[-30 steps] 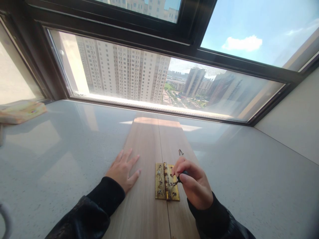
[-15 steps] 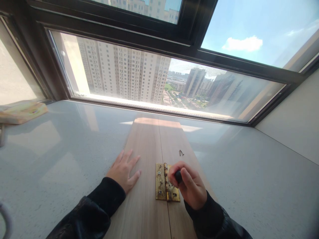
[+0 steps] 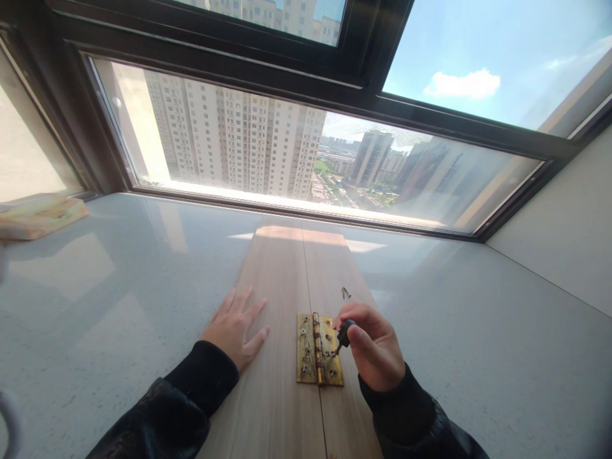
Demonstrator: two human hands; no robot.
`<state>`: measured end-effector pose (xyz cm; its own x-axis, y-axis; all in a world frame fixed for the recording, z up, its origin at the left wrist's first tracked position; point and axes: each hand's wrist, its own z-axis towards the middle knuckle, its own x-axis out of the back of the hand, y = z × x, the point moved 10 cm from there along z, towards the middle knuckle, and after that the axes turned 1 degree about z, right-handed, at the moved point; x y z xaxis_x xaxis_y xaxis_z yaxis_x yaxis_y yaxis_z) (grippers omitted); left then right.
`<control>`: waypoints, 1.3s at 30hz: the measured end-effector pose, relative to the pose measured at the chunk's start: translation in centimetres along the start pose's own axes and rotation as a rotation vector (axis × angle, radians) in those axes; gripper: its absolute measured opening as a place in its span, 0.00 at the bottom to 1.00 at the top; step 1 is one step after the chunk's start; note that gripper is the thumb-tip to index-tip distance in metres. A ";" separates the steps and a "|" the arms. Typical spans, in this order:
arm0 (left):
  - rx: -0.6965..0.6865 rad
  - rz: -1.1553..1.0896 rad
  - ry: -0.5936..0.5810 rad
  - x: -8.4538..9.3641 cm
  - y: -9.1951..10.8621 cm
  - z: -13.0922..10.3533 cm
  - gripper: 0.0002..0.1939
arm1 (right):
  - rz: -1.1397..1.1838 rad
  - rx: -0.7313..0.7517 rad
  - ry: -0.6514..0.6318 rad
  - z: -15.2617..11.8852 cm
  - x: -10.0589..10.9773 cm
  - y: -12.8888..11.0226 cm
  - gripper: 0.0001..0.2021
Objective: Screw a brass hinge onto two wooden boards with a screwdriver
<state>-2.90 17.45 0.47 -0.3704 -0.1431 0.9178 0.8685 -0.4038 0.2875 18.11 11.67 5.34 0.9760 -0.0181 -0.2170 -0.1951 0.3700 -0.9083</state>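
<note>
a: what do we record of the left hand?

b: we find the left hand [image 3: 234,331] laid palm down on the left board [image 3: 277,274], its fingers spread and the thumb pointing right, toward the hinge [image 3: 318,350]. a black sleeve [image 3: 191,382] ends at the wrist.

a: and the right hand?

b: we note the right hand [image 3: 375,350] pinching a small screwdriver [image 3: 345,333] by its black handle, thumb on the near side, fingers curled on the far side. the tool is tilted, its shaft sloping down and left to the right leaf of the hinge. whether the tip is seated in a screw, we cannot tell.

a: position of the hinge?

b: we see it lying flat and unfolded, its barrel along the seam [image 3: 306,261], one leaf on the left board and one on the right board [image 3: 329,268]. the brass-coloured surface bears dark marks.

a: loose hardware?

b: we count two screws [image 3: 345,293] lying on the right board, just beyond the right hand.

a: surroundings?

b: we observe both boards on a pale speckled countertop [image 3: 478,331], reaching toward a dark window frame [image 3: 239,60] at the far side. a patterned box [image 3: 43,217] sits far left. tall buildings [image 3: 229,134] show through the glass.
</note>
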 end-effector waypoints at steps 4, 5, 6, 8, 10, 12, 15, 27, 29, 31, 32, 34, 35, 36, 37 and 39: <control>0.004 0.000 0.007 0.0 0.0 0.0 0.24 | 0.002 -0.046 0.055 0.0 0.3 0.9 0.13; 0.005 0.000 0.006 0.0 -0.1 0.0 0.24 | 0.034 -0.048 0.046 0.0 -0.2 0.9 0.14; 0.005 0.002 0.004 0.0 -0.1 0.0 0.24 | 0.071 -0.046 0.033 0.1 -0.9 0.9 0.15; 0.003 0.003 -0.001 -0.1 -0.1 0.0 0.24 | 0.130 -0.044 0.040 0.2 -1.9 0.9 0.17; 0.002 0.003 -0.005 -0.1 0.0 0.0 0.25 | 0.158 -0.056 0.075 0.2 -2.2 1.0 0.20; 0.001 0.001 -0.010 -0.1 0.0 0.0 0.25 | 0.177 -0.058 0.085 0.1 -2.3 0.8 0.21; -0.002 0.002 -0.018 -0.2 0.0 0.0 0.25 | 0.182 -0.048 0.065 -0.1 -2.1 0.4 0.16; 0.001 0.012 -0.001 -0.1 -0.1 0.0 0.24 | -0.092 0.074 0.283 -0.8 1.8 -0.7 0.11; -0.001 0.015 0.003 -0.1 0.0 0.0 0.24 | -0.043 0.067 0.237 -0.5 1.0 -0.8 0.12; -0.003 0.017 0.003 -0.1 0.0 0.0 0.24 | 0.044 0.040 0.173 -0.2 -0.2 -0.6 0.12; -0.002 0.017 0.001 -0.1 0.0 0.0 0.24 | 0.093 0.019 0.152 -0.2 -0.8 -0.4 0.13; 0.000 0.017 -0.004 -0.1 0.0 0.0 0.25 | 0.149 -0.007 0.126 -0.2 -1.5 0.0 0.18; 0.000 0.017 -0.006 -0.1 0.0 0.0 0.25 | 0.150 -0.011 0.117 -0.3 -1.8 0.1 0.19; -0.001 0.017 -0.007 0.0 0.0 0.0 0.25 | 0.143 -0.011 0.105 -0.4 -1.9 0.1 0.19; -0.002 0.018 -0.008 0.0 0.1 0.0 0.25 | 0.138 -0.011 0.088 -0.5 -2.1 0.1 0.18; -0.006 0.018 -0.006 0.0 0.1 0.0 0.25 | 0.162 -0.023 0.063 -0.6 -2.1 0.1 0.14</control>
<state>-2.85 17.41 0.46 -0.3529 -0.1447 0.9244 0.8731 -0.4062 0.2697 16.00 11.20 5.51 0.9239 -0.0183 -0.3822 -0.3518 0.3518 -0.8674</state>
